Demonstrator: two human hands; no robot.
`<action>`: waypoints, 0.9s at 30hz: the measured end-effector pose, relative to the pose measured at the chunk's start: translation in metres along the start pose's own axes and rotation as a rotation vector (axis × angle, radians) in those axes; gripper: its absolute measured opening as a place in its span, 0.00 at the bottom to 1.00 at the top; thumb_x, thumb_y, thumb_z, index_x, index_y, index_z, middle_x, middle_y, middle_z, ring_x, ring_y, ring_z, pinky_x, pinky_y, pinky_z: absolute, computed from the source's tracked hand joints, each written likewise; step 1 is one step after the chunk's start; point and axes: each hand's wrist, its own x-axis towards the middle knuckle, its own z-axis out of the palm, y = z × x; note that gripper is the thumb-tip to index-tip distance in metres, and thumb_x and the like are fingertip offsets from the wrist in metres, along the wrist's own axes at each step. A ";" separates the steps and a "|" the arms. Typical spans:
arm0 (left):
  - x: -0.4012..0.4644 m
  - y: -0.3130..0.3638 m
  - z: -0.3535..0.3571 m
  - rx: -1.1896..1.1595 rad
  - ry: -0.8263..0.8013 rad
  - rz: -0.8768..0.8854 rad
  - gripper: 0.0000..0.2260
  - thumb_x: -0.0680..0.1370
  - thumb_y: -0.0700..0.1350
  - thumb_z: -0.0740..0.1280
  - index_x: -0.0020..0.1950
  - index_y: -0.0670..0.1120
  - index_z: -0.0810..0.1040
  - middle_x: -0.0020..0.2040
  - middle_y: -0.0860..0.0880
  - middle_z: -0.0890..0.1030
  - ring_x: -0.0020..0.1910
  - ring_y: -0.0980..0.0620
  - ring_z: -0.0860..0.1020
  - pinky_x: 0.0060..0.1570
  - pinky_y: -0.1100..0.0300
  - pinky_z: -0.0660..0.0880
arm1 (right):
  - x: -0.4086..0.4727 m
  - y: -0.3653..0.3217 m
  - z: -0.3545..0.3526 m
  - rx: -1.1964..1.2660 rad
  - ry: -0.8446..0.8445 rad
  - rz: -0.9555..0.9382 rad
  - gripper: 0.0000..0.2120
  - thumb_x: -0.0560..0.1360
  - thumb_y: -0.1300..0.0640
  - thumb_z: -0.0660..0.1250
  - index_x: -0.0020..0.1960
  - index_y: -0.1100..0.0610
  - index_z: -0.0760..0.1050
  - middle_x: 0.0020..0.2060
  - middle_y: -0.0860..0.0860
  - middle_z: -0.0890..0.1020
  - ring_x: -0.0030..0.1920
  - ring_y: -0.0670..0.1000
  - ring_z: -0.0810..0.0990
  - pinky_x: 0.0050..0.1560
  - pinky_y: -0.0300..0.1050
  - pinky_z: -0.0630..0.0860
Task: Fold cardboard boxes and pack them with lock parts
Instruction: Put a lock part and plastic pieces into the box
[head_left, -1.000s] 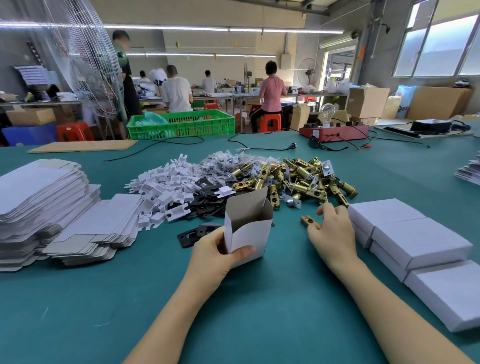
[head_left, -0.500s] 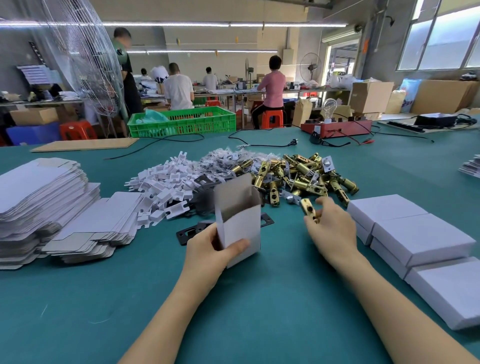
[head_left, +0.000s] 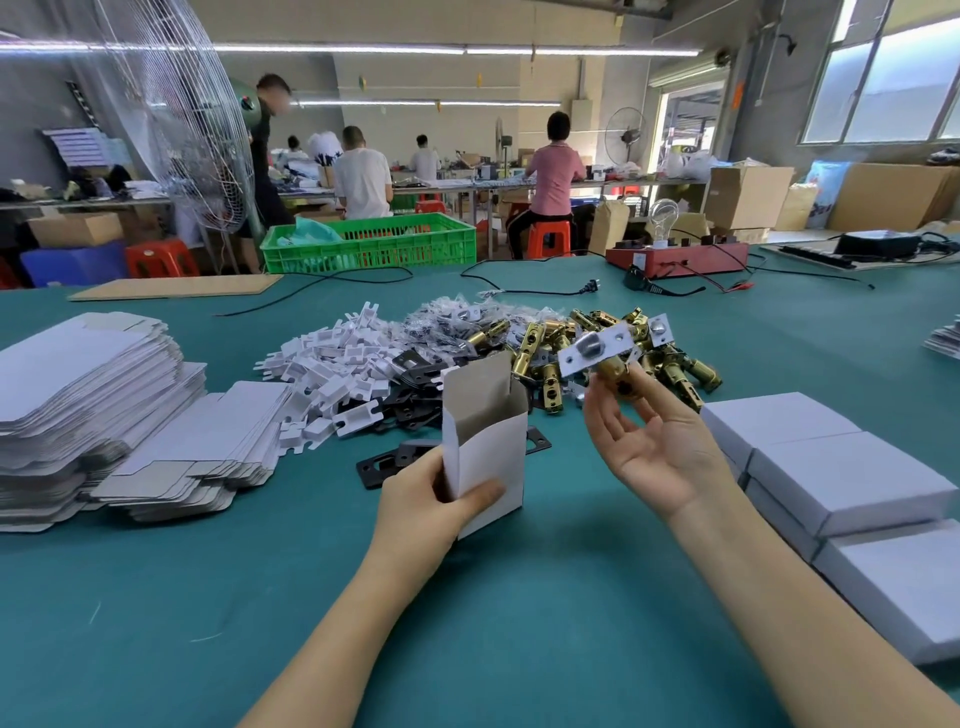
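The left hand (head_left: 431, 499) grips a small white cardboard box (head_left: 485, 441) near its lower end, thumb across the front face and fingers curled behind, holding it upright above the green table (head_left: 467, 623) with its top flap raised and the mouth open. Just to the right of the box, the right hand (head_left: 654, 447) is lifted palm-up and pinches a brass latch (head_left: 605, 358) between thumb and fingertips, the silver faceplate turned toward the camera; the remaining fingers are loosely spread. Behind both hands, toward the middle of the table, lies a heap of brass lock parts (head_left: 597, 348), with a pile of white plastic pieces (head_left: 337, 379) beside it to the left and black strike plates (head_left: 405, 457) lying flat in front. Stacks of flat box blanks (head_left: 93, 405) sit along the table's left edge, and closed white boxes (head_left: 831, 478) are stacked along the right edge.
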 end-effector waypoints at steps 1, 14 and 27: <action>0.000 0.000 0.001 0.006 -0.003 0.005 0.13 0.71 0.43 0.78 0.47 0.60 0.80 0.43 0.65 0.83 0.43 0.65 0.80 0.40 0.72 0.75 | -0.003 0.002 0.004 -0.056 -0.030 -0.001 0.04 0.66 0.62 0.72 0.38 0.63 0.82 0.40 0.59 0.83 0.41 0.54 0.85 0.40 0.47 0.83; -0.005 0.005 0.003 0.072 -0.022 0.066 0.13 0.71 0.42 0.77 0.45 0.60 0.79 0.43 0.63 0.82 0.41 0.59 0.80 0.41 0.62 0.75 | -0.019 0.019 0.024 -0.763 -0.190 -0.497 0.12 0.65 0.60 0.73 0.47 0.59 0.77 0.36 0.54 0.83 0.42 0.55 0.85 0.41 0.43 0.81; -0.005 0.003 0.004 0.034 -0.038 0.051 0.08 0.70 0.45 0.78 0.45 0.51 0.81 0.42 0.51 0.83 0.40 0.50 0.79 0.40 0.53 0.75 | -0.029 0.032 0.026 -1.468 -0.087 -1.075 0.20 0.71 0.58 0.75 0.55 0.50 0.67 0.40 0.45 0.78 0.40 0.45 0.79 0.43 0.38 0.76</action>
